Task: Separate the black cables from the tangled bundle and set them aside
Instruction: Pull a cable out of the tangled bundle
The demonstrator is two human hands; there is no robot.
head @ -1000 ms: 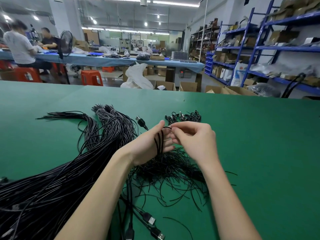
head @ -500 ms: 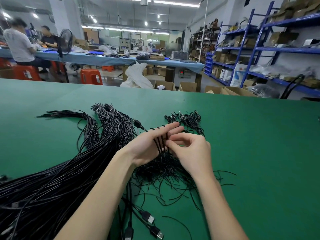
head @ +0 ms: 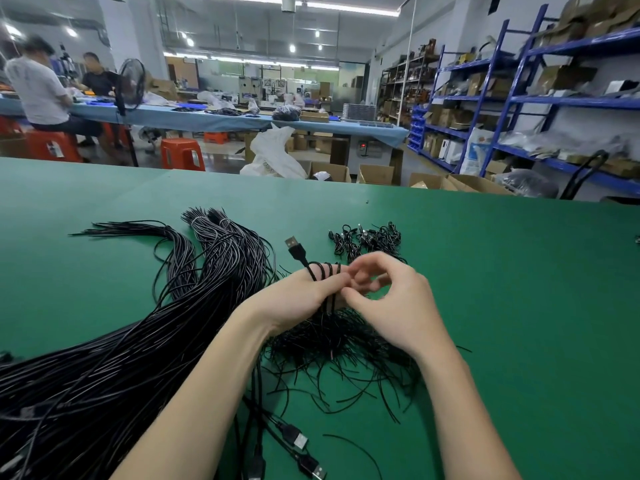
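**Winding one cable round the left hand**

The left hand (head: 304,296) has a black cable (head: 323,271) looped several turns round its fingers, which lie fairly straight with the turns across them. The cable's USB plug (head: 294,245) sticks up just beyond the fingertips. The right hand (head: 391,299) is curled, thumb and fingers meeting close against the left fingertips; it seems to be pinching the cable's free run, though the contact itself is hidden between the hands.

Right under both hands lies a tangle (head: 343,344) of thin black strands. Left of the left arm, a thick bundle (head: 145,337) of long cables fans away across the green table (head: 502,289). Just beyond the hands sits a small pile of coils (head: 370,239), likely the set-aside ones. More plugs (head: 298,439) lie near the left forearm.

To do this step well, I would keep the turns snug but even, feeding the free end with the right hand so that no strands from the tangle below are dragged up. Then the coil can slide off the fingers whole and join the pile beyond.

No tray or bin stands on the table. Open cardboard boxes (head: 374,173) sit on the floor beyond its far edge, their contents not visible from here.
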